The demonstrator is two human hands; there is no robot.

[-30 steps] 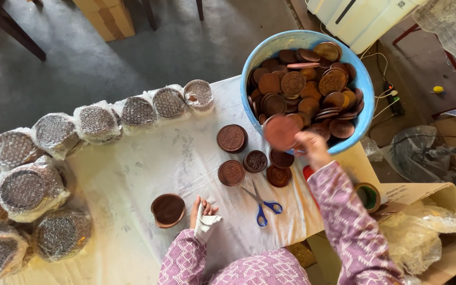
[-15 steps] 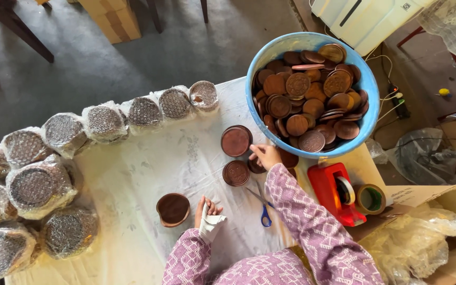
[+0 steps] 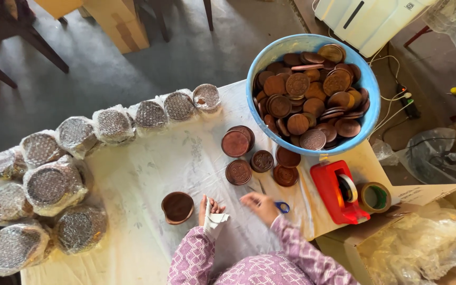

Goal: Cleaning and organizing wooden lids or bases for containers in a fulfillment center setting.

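Note:
My left hand point(image 3: 210, 210) holds a crumpled piece of white wrapping near the table's front edge, just right of a dark brown round box point(image 3: 178, 207). My right hand point(image 3: 259, 205) rests on the blue-handled scissors point(image 3: 276, 203), fingers over them. Beyond it lie several brown round lids and boxes point(image 3: 237, 143) on the white sheet point(image 3: 149, 174). A large blue basin point(image 3: 369, 113) heaped with brown round lids stands at the back right.
Several bubble-wrapped round bundles point(image 3: 53, 184) line the left and back of the table. A red tape dispenser point(image 3: 338, 191) and a tape roll point(image 3: 376, 197) sit right of the scissors. A cardboard box with plastic film point(image 3: 423, 237) stands at the lower right.
My right hand took a large lid from the basin, set it among the lids on the sheet, then drew back to the scissors. The left hand stayed put.

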